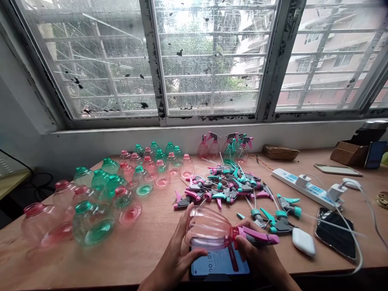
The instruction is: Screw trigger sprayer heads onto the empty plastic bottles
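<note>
A clear pink spray bottle (pixel 209 228) lies on its side in the air above a phone (pixel 220 262) with a lit screen. My left hand (pixel 180 246) is wrapped round the base end of the bottle. At the neck, my right hand (pixel 254 246) grips the pink and grey spray head (pixel 257 235), which sits on the bottle's mouth. Just beyond my hands is a heap of loose pink, teal and grey spray heads (pixel 227 184). A few teal ones (pixel 281 220) lie nearer my right hand.
Open-necked pink and green bottles (pixel 93 222) fill the table's left side. Several bottles with spray heads (pixel 214 147) stand at the back wall. To the right are a power strip (pixel 306 188) with cables, a dark phone (pixel 335 232), a white earbud case (pixel 303 241) and a cardboard box (pixel 345 153).
</note>
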